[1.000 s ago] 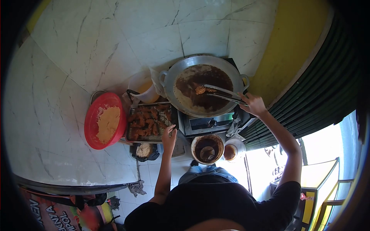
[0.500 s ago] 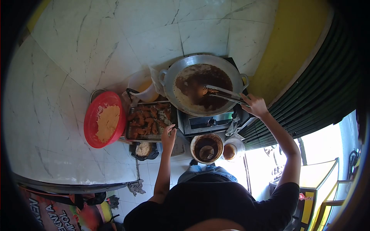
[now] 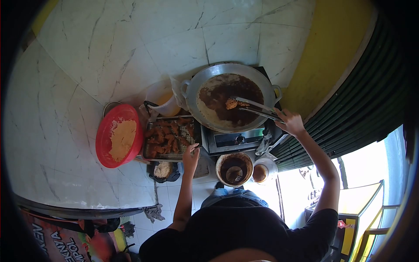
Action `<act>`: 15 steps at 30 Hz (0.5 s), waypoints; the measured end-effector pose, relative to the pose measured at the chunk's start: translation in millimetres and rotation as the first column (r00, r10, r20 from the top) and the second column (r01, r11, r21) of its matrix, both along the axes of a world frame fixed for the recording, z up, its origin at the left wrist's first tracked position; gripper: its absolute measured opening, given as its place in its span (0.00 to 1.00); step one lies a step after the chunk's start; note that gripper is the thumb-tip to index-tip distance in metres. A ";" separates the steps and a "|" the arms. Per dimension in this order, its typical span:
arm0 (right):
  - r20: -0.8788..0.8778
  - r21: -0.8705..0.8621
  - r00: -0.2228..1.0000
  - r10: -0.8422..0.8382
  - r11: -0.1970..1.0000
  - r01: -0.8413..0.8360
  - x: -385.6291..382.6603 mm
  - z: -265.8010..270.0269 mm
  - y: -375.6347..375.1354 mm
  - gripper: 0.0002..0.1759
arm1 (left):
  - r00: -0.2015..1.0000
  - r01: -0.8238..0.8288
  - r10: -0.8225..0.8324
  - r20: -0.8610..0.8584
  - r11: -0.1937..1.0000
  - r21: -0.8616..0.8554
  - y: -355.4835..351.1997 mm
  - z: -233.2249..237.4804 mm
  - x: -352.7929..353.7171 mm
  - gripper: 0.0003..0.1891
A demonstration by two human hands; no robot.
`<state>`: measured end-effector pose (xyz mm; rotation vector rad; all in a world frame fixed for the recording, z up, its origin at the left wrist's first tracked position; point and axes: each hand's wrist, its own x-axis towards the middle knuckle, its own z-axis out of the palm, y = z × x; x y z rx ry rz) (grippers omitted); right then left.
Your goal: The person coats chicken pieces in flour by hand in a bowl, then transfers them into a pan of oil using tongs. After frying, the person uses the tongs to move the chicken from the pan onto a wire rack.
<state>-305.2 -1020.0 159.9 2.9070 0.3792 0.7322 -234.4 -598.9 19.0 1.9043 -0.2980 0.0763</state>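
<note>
My right hand is closed around the metal tongs at the right side of a large wok. Between the prongs is a browned, fried piece of food, held above dark, foamy oil. Left of the stove lies a tray with a wire rack, carrying several brown fried pieces. My left hand is at its near right corner, fingers curled together and seemingly gripping the edge; the exact contact is small and partly hidden.
A red basin of pale flour stands left of the tray, with a translucent tub behind it. Below the stove are a brown-stained bucket and a smaller white container. A corrugated shutter rises at right.
The fried piece now shows more clearly between the tongs, where steam or blur covered it before. My right hand has shifted slightly; my left hand stays by the tray corner.
</note>
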 end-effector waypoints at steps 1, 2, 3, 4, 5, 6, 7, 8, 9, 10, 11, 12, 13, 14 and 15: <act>-0.008 -0.010 1.000 -0.004 1.000 0.004 0.0 -0.4 -0.3 0.31 | 1.000 0.006 -0.006 -0.005 1.000 -0.002 0.3 0.6 -0.1 0.10; -0.004 -0.006 1.000 -0.010 1.000 0.010 -0.6 -1.0 -0.6 0.31 | 1.000 0.012 -0.012 -0.011 1.000 -0.003 0.7 1.2 -0.6 0.10; 0.001 -0.003 1.000 -0.016 1.000 0.016 -0.5 -1.5 -0.9 0.30 | 1.000 0.009 -0.009 -0.016 1.000 -0.004 0.8 1.4 -0.7 0.11; 0.008 0.001 1.000 -0.021 1.000 0.021 -0.2 -1.7 -0.9 0.30 | 1.000 0.006 -0.006 -0.020 1.000 -0.004 0.7 1.8 -0.7 0.11; 0.003 -0.001 1.000 -0.024 1.000 0.024 -0.5 -1.8 -0.5 0.30 | 1.000 0.003 -0.003 -0.025 1.000 -0.005 0.7 2.0 -0.9 0.11; -0.002 -0.002 1.000 -0.027 1.000 0.027 -1.0 -1.6 -0.2 0.30 | 1.000 0.004 -0.004 -0.025 1.000 -0.005 0.7 2.0 -0.5 0.11; -0.008 -0.004 1.000 -0.030 1.000 0.030 -1.3 -1.3 -0.2 0.30 | 1.000 0.005 -0.005 -0.025 1.000 -0.006 0.5 1.9 -0.1 0.10; -0.013 -0.014 0.999 -0.032 0.999 0.031 -1.3 -0.7 -0.7 0.30 | 1.000 0.006 -0.006 -0.026 1.000 -0.007 0.3 1.6 0.3 0.10; -0.018 -0.023 0.999 -0.034 0.999 0.033 -1.3 -0.1 -1.1 0.30 | 1.000 0.008 -0.009 -0.025 1.000 -0.010 0.6 0.3 0.8 0.10; -0.024 -0.033 0.999 -0.036 0.999 0.035 -1.7 0.0 -1.3 0.30 | 1.000 0.012 -0.012 -0.025 1.000 -0.013 0.8 -1.2 1.5 0.10; -0.020 -0.021 0.999 -0.040 0.999 0.039 -2.5 -0.4 -1.1 0.30 | 1.000 0.015 -0.015 -0.025 1.000 -0.016 1.1 -2.8 2.0 0.10; -0.014 -0.008 0.999 -0.043 0.999 0.043 -2.9 -0.7 -0.7 0.30 | 1.000 0.017 -0.018 -0.024 1.000 -0.016 1.7 -3.9 2.2 0.10; -0.009 0.004 0.999 -0.046 0.999 0.046 -3.0 -1.0 -0.4 0.30 | 1.000 0.020 -0.020 -0.021 1.000 -0.017 2.3 -4.9 2.3 0.10; -0.007 0.006 0.999 -0.037 0.999 0.037 -3.1 -1.8 -0.7 0.30 | 1.000 0.022 -0.022 -0.019 1.000 -0.017 2.9 -5.8 2.3 0.10; -0.004 0.009 1.000 -0.026 1.000 0.026 -3.3 -3.1 -1.7 0.30 | 0.999 0.024 -0.025 -0.021 1.000 -0.019 3.0 -5.0 2.1 0.10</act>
